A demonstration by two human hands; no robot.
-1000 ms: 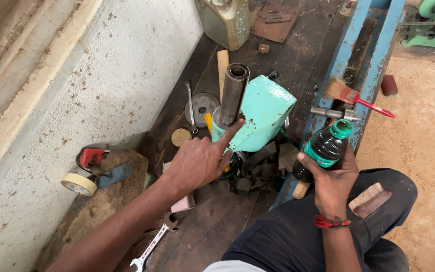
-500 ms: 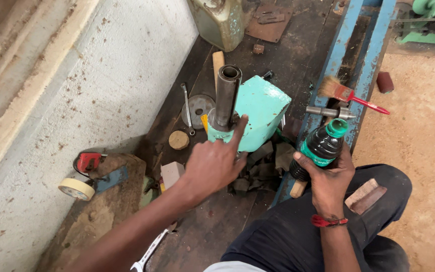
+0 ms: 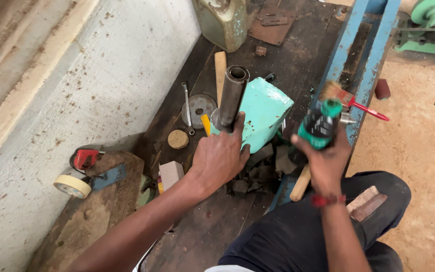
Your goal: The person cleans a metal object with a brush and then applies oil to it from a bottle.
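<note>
Currently: left hand (image 3: pixel 218 160) clasps the base of the grey steel tube (image 3: pixel 232 96), whose long axis rises toward the bench's far edge from the turquoise casting (image 3: pixel 263 113); right hand (image 3: pixel 327 156) grips a green-capped bottle (image 3: pixel 319 124) just beside.

Jerrycan (image 3: pixel 222 20) (top cut off) partly unseen.
</note>
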